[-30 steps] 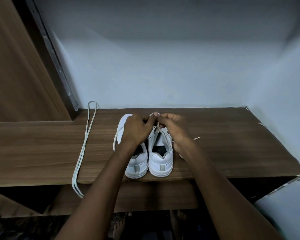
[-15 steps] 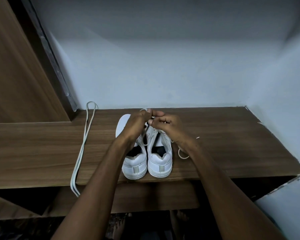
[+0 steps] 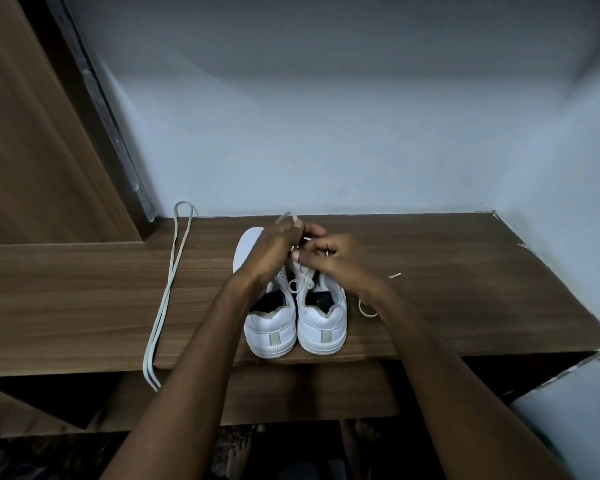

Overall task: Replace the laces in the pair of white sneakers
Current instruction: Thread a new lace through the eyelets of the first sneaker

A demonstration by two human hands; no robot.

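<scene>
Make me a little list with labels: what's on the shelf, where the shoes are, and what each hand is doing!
Surface: wooden shelf
Shoes: pair of white sneakers, side by side, heels toward the person
Left hand: pinches a lace loop above the shoes
Right hand: fingers curled on the lace by the right shoe's tongue
Spare lace: lies folded to the shoes' left, ends hanging over the front edge

A single wide-angle camera, worn on the person's head, looks forward and steeply down over both forearms onto a wooden counter (image 3: 84,306) set in a pale-walled alcove. It sits close, at arm's reach, the near edge of the counter crossing the lower frame, the back wall (image 3: 326,133) filling the top. Lens distortion bends the side walls inward.
</scene>
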